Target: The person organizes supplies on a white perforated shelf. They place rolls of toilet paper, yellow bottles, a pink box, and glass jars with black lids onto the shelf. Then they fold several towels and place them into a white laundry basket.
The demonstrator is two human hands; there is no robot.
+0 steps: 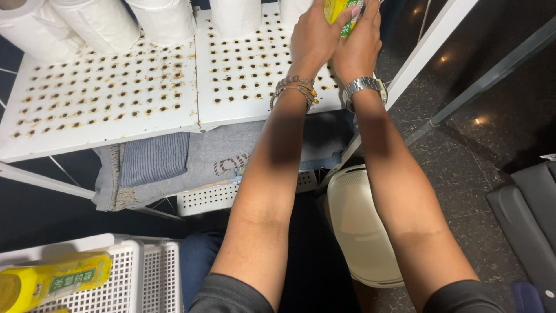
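**Both hands on a yellow-green package at the back of the perforated shelf**

Left hand [313, 37] and right hand [358, 46] raised together at the top edge of the view; both wrapped around one yellow-green package [341, 10], fingers closed on it from either side; package only partly in frame, upper part cut off, so its full shape cannot be told; it sits above the far right part of the white perforated shelf [116, 98], whether touching the shelf or lifted off it cannot be told.

Left wrist carries beaded bracelets [295, 90]; right wrist carries a metal wristwatch [364, 87]; both forearms bare, dark sleeves at the bottom edge.

Shelf: white, two panels side by side, holes ringed with rust-coloured marks; white paper rolls [104, 23] stand in a row along its back edge, left of the hands and close to them at the right end.

Below the shelf: folded grey and striped cloth [153, 159] on a lower level; a white slotted basket [145, 272] at lower left with a yellow packet [52, 284] lying at its near-left corner; a cream plastic bin [359, 226] on the dark tiled floor [463, 145] between the forearms.
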